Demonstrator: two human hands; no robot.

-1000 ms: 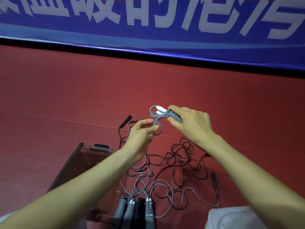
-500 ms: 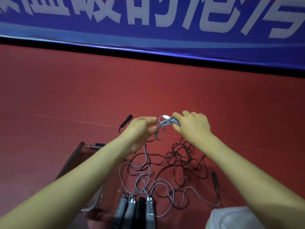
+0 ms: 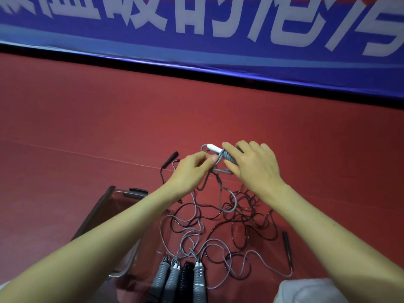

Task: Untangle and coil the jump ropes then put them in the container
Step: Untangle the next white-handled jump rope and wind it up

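Observation:
My right hand grips a grey jump rope bundle, its white handle tip poking out to the left. My left hand pinches the grey cord right beside that bundle. From both hands the grey cord trails down into a tangle of black and grey ropes on the red floor. Several coiled ropes, grey and black, lie side by side at the bottom. A clear plastic container sits at the lower left, partly hidden by my left forearm.
Loose black handles lie on the floor at the upper left of the tangle and at its right. A blue banner with white characters runs along the back. Grey cloth shows at the bottom right.
Both hands have dropped slightly. My left hand has moved in close to the bundle, taking cord around it, and the loose grey loop beside it has tightened.

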